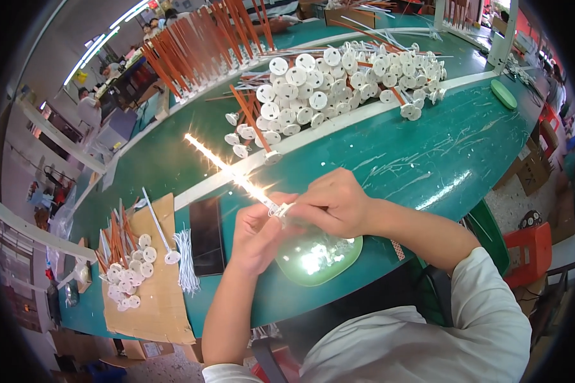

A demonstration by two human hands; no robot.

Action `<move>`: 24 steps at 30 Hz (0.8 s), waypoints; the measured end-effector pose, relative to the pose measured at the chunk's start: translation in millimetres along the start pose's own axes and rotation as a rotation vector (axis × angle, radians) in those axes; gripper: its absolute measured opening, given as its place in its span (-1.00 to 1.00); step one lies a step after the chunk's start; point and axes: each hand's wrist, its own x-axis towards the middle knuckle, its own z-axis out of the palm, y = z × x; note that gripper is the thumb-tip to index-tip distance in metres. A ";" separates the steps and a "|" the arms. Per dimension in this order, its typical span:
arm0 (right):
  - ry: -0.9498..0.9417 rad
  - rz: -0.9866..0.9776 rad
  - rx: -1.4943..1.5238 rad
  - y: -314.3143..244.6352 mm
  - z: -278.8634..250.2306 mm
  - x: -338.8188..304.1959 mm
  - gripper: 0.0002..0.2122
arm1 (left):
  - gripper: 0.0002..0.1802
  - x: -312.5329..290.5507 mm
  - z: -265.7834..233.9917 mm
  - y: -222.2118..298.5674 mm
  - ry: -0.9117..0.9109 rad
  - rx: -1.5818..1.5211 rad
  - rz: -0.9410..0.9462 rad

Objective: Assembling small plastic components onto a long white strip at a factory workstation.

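Observation:
A brightly lit, thin LED strip (pixel 227 169) slants up and away to the left from my hands, its white base end (pixel 281 209) between my fingertips. My left hand (pixel 257 233) is closed on that base end from the left. From the right, my right hand (pixel 338 203) pinches at the same spot, and its fingers partly cover what they grip. Directly below both hands is a shallow light-green bowl (pixel 319 260), shiny with reflected light. Glare hides the strip's surface detail.
A large heap of white round-based strips (pixel 319 99) lies behind a white rail, with upright orange strips (pixel 185 60) beyond. At left, cardboard (pixel 163 300) carries more round-based pieces (pixel 131 271), beside white wires (pixel 185 262) and a black flat panel (pixel 206 236). A green dish (pixel 503 94) sits far right.

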 end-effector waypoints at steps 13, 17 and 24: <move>-0.136 0.130 -0.200 8.2 9.2 -12.0 -0.89 | -0.60 8.7 2.9 17.8 0.502 0.072 0.289; -0.440 0.063 -0.101 -1.8 23.3 -24.4 -0.85 | -0.58 7.2 -1.5 20.7 0.584 0.129 0.266; -0.640 0.091 -0.131 -4.6 38.3 -27.0 -0.78 | -0.56 7.7 11.7 16.7 0.520 0.210 0.155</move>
